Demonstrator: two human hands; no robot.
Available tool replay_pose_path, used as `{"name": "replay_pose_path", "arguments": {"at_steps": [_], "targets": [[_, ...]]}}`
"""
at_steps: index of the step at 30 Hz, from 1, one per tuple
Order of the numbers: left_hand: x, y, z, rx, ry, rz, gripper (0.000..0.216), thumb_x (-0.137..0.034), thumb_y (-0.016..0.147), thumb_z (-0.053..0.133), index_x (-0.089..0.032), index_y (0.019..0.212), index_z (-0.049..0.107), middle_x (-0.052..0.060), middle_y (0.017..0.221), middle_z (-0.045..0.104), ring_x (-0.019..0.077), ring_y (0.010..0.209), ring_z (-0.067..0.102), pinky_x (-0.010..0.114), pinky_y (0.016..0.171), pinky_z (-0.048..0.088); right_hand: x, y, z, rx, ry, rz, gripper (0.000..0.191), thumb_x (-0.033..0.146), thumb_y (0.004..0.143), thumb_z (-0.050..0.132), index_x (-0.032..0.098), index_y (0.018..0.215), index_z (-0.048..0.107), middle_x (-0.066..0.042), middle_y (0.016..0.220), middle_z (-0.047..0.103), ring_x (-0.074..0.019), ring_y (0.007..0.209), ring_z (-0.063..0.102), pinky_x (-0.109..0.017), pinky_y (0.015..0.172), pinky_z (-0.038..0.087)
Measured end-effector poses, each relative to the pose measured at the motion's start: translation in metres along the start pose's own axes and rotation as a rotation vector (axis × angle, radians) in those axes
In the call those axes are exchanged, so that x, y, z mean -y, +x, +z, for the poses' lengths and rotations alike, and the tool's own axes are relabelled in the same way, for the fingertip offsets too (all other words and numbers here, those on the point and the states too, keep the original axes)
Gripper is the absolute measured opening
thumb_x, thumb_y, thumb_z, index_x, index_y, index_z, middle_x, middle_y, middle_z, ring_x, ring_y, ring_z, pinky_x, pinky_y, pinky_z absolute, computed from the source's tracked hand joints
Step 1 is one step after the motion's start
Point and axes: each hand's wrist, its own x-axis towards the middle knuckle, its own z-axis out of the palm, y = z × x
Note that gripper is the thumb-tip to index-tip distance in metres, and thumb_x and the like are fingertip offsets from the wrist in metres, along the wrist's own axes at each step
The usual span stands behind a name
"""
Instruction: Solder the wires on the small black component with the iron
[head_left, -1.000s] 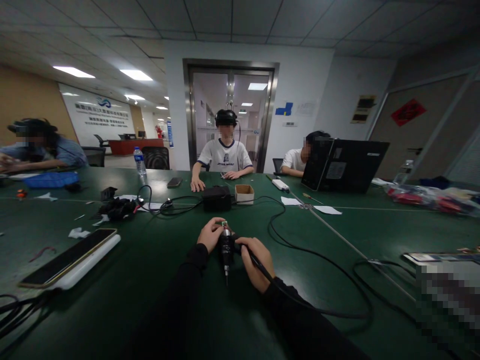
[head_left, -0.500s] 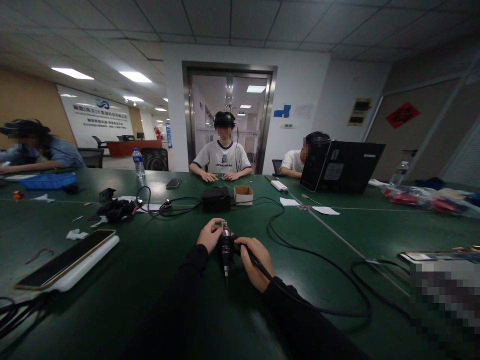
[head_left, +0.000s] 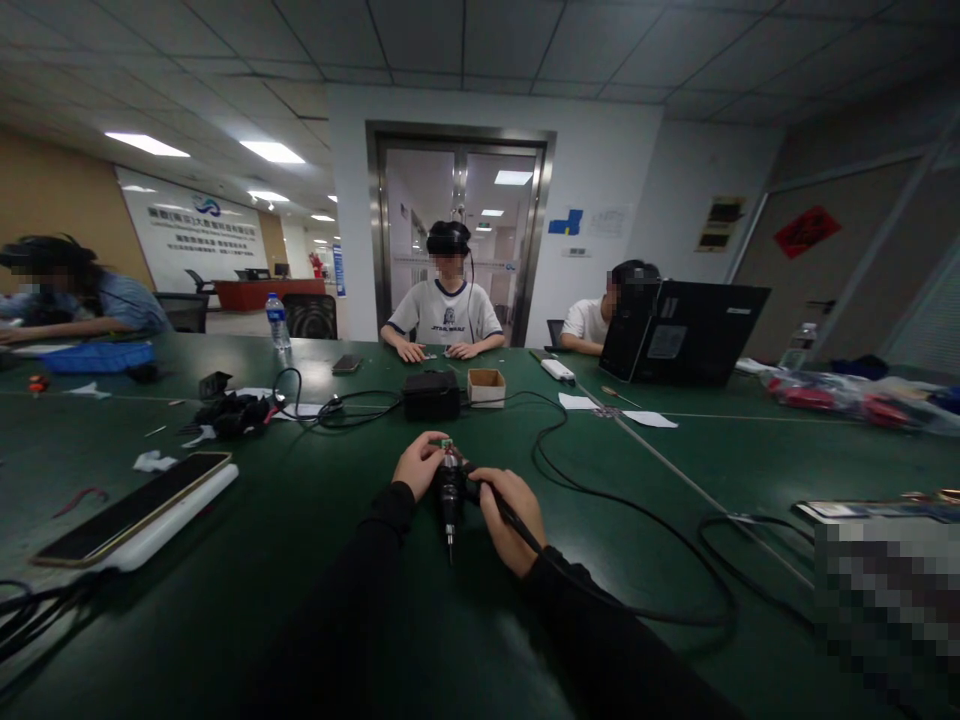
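Between my hands a black electric screwdriver (head_left: 450, 488) lies with its thin metal bit pointing toward me. A small green part (head_left: 447, 445) shows at its far end, with red beside it. My left hand (head_left: 418, 465) is closed at that end, its fingertips against the green part. My right hand (head_left: 514, 515) is closed around a black pen-like tool (head_left: 504, 508), whose tip is hidden near the screwdriver's far end. From this tool a black cable (head_left: 622, 608) runs over my right wrist and loops away to the right.
Ahead stand a black box (head_left: 431, 396) with cables and a small open carton (head_left: 486, 388). A phone on a white block (head_left: 135, 510) lies left. A laptop (head_left: 682, 330) is at the back right. A person (head_left: 447, 305) sits opposite; two others sit at the sides.
Hardly anything differs. My hands and the screwdriver keep their places, with only a slight shift of the view. The person opposite has moved a hand a little.
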Motion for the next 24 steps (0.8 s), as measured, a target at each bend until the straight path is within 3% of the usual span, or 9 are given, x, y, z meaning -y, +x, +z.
{"name": "replay_pose_path", "arguments": {"at_steps": [13, 24], "targets": [[0.0043, 0.0012, -0.0008, -0.020, 0.009, 0.006, 0.027, -0.021, 0.072, 0.059, -0.019, 0.099, 0.061, 0.004, 0.080, 0.073, 0.0188, 0.080, 0.069, 0.034, 0.084, 0.050, 0.0044, 0.0005, -0.0015, 0.048, -0.036, -0.057, 0.022, 0.019, 0.088, 0.043, 0.023, 0.094, 0.064, -0.002, 0.089, 0.070, -0.0175, 0.079, 0.060, -0.031, 0.074, 0.041], [0.0019, -0.0005, -0.0021, -0.009, 0.025, 0.019, 0.028, -0.023, 0.073, 0.059, -0.020, 0.100, 0.060, 0.004, 0.084, 0.072, 0.0190, 0.083, 0.068, 0.034, 0.086, 0.049, 0.0028, -0.0003, -0.0038, -0.003, -0.028, -0.016, 0.022, 0.020, 0.089, 0.043, 0.022, 0.093, 0.065, -0.003, 0.086, 0.069, -0.0173, 0.079, 0.060, -0.030, 0.075, 0.042]]}}
